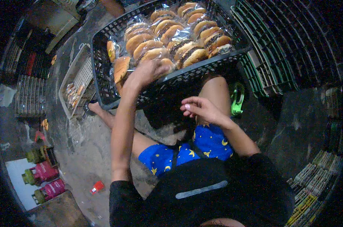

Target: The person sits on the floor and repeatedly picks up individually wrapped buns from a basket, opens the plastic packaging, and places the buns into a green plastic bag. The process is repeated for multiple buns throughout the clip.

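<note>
A black plastic crate (188,66) in front of me holds several rows of round filled buns (148,49) in clear wrappers. My left hand (148,71) reaches over its near rim, blurred, with the fingers at a wrapped bun (167,63) in the nearest row. Whether they grip it cannot be told. A flat browned piece of bread (122,69) stands on edge left of that hand. My right hand (201,109) hovers over my thigh, apart from the crate, its fingers curled in and nothing visible in them.
Left of the crate, a pale perforated basket (72,109) holds a few wrapped breads. A green tape dispenser (238,99) lies right of my knee. Stacked crates (270,48) rise at the right. Pink gas cylinders (48,173) and a red packet (97,187) are at lower left.
</note>
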A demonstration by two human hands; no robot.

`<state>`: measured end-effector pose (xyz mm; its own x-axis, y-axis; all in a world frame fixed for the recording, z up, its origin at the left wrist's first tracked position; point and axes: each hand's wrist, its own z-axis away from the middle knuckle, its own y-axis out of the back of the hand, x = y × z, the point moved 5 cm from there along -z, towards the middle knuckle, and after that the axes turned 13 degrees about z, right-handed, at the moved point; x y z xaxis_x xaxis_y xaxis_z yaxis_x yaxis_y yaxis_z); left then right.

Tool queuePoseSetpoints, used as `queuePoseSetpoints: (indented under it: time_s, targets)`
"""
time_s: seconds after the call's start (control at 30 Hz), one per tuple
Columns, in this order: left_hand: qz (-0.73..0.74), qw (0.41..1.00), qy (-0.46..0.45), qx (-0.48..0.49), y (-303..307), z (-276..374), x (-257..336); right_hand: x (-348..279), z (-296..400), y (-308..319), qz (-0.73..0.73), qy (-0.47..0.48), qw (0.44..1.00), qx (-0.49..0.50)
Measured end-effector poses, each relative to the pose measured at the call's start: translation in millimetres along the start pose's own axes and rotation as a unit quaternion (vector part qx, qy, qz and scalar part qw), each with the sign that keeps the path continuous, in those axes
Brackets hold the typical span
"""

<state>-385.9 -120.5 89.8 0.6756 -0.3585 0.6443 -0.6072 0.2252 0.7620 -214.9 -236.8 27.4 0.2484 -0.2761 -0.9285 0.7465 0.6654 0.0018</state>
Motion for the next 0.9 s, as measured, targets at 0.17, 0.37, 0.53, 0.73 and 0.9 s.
queuePoseSetpoints:
  time_s: [0.17,0.37,0.53,0.73,0.9]
  targets:
    - [-0.134,0.979,-0.073,0.135,-10.0,-20.9,-24.6,24.4,17.7,0.3,-0.025,-0.03,0.999,0.0]
    - [-0.14,0.983,0.111,0.046,-11.6,-13.1,-25.2,16.4,16.9,15.4,-0.012,0.002,0.999,0.033]
    - [-0.042,0.919,-0.165,0.355,27.6,57.8,38.1,-24.7,-5.4,26.0,-0.26,0.078,0.963,0.003]
    - [0.556,0.719,-0.185,0.373,-18.6,119.4,74.3,-59.2,-2.6,21.5,-0.077,0.184,0.97,0.138]
    - [0.523,0.836,-0.036,0.164,-57.0,123.7,72.9,-74.2,29.1,16.5,0.206,0.251,0.906,0.269]
